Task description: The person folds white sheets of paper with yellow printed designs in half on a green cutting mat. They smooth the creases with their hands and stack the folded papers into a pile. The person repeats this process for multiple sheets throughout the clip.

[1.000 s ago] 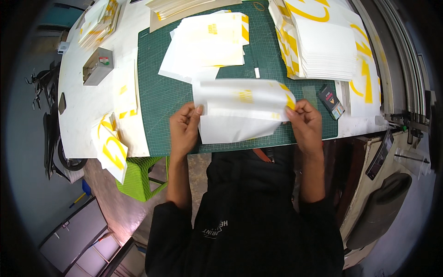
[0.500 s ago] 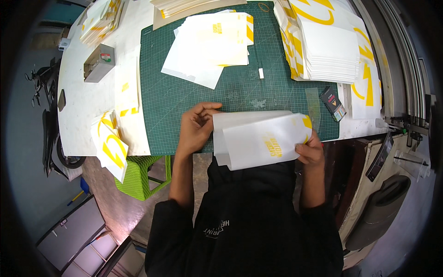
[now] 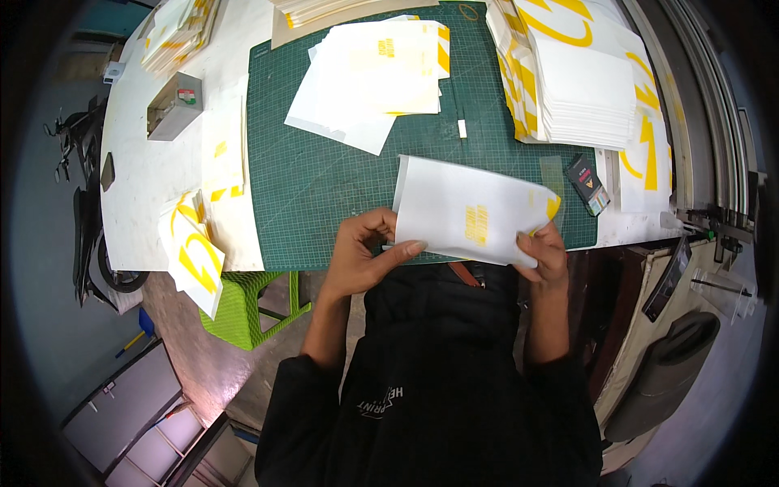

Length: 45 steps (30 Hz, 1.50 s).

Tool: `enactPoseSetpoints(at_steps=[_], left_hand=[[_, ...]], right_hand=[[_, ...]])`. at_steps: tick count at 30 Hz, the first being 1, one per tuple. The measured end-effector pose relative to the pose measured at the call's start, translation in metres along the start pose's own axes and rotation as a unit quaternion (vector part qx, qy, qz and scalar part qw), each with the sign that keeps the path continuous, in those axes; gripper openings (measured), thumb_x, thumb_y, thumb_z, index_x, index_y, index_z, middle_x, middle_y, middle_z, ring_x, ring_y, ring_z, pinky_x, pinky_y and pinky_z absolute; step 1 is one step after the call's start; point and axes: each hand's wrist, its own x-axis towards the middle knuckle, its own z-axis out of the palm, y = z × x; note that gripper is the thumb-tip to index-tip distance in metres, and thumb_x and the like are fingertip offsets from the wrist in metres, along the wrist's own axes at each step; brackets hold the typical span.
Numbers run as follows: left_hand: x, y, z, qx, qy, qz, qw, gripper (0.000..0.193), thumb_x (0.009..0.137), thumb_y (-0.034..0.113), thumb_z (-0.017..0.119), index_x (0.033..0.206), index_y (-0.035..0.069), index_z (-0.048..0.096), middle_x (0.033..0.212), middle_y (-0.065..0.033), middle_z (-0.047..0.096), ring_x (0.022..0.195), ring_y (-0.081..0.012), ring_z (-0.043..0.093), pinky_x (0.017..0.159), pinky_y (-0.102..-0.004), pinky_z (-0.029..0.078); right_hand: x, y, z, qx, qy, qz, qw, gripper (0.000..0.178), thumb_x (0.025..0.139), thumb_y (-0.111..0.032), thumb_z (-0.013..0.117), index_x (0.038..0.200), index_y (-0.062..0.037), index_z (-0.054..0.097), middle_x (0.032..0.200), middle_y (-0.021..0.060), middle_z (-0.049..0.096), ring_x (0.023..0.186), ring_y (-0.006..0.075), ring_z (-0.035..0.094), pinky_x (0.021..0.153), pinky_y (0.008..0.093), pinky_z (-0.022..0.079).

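A folded white paper sheet (image 3: 442,199) with yellow print is held over the near edge of the green cutting mat (image 3: 320,195). My left hand (image 3: 367,253) grips its lower left corner, thumb on top and fingers underneath. At the lower right end, my right hand (image 3: 545,253) pinches the sheet near a yellow-printed corner. Farther back on the mat lies a loose pile of white sheets (image 3: 365,81) with yellow print. A small white strip (image 3: 462,129) rests to the right of that pile.
At the far right stands a thick stack of folded papers (image 3: 584,97), with a small dark box (image 3: 586,183) nearer me. To the left are a grey metal box (image 3: 174,109) and yellow-printed papers (image 3: 195,256) overhanging the table edge. A green stool (image 3: 243,312) stands below.
The sheet's left end has swung away from me and its layers now lie together. My left hand has moved from beside the sheet to gripping its corner, thumb on top.
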Motion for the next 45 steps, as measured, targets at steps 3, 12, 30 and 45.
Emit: enactPoseSetpoints(at_steps=[3, 12, 30, 45], left_hand=[[0.002, 0.0, -0.002, 0.028, 0.014, -0.011, 0.999, 0.004, 0.093, 0.0, 0.075, 0.094, -0.001, 0.071, 0.089, -0.0035, 0.071, 0.078, -0.0068, 0.061, 0.073, -0.023, 0.048], [0.077, 0.001, -0.038, 0.379, 0.231, 0.17, 0.88, 0.012, 0.094, 0.01, 0.075, 0.102, 0.002, 0.073, 0.102, -0.0139, 0.075, 0.095, -0.0231, 0.073, 0.087, -0.0375, 0.056], [0.116, 0.018, -0.046, 0.573, 0.19, 0.324, 0.728, 0.012, 0.09, 0.004, 0.068, 0.099, 0.003, 0.074, 0.101, -0.0134, 0.075, 0.089, -0.0297, 0.072, 0.091, -0.0482, 0.058], [0.047, -0.008, -0.007, 0.51, 0.051, 0.286, 0.809, 0.027, 0.084, 0.019, 0.083, 0.103, 0.003, 0.072, 0.104, -0.0097, 0.072, 0.102, -0.0285, 0.07, 0.093, -0.0437, 0.053]], right_hand=[[0.002, -0.005, 0.005, -0.031, 0.034, 0.006, 0.999, 0.048, 0.097, -0.001, 0.062, 0.144, 0.0042, 0.051, 0.136, 0.0149, 0.063, 0.126, 0.0248, 0.062, 0.107, 0.0384, 0.048], [0.006, -0.012, -0.002, -0.313, 0.243, 0.002, 0.918, 0.031, 0.1, -0.011, 0.07, 0.125, 0.0054, 0.067, 0.113, 0.0079, 0.074, 0.098, 0.012, 0.068, 0.087, 0.0283, 0.054], [0.006, -0.009, -0.001, -0.344, 0.268, -0.031, 0.899, 0.028, 0.1, -0.014, 0.071, 0.121, 0.005, 0.07, 0.108, 0.0069, 0.075, 0.093, 0.0096, 0.067, 0.082, 0.0268, 0.053], [0.001, -0.014, -0.007, -0.29, 0.236, -0.04, 0.927, 0.036, 0.093, -0.002, 0.075, 0.127, 0.0051, 0.064, 0.118, 0.0111, 0.073, 0.101, 0.0147, 0.071, 0.091, 0.0296, 0.055]])
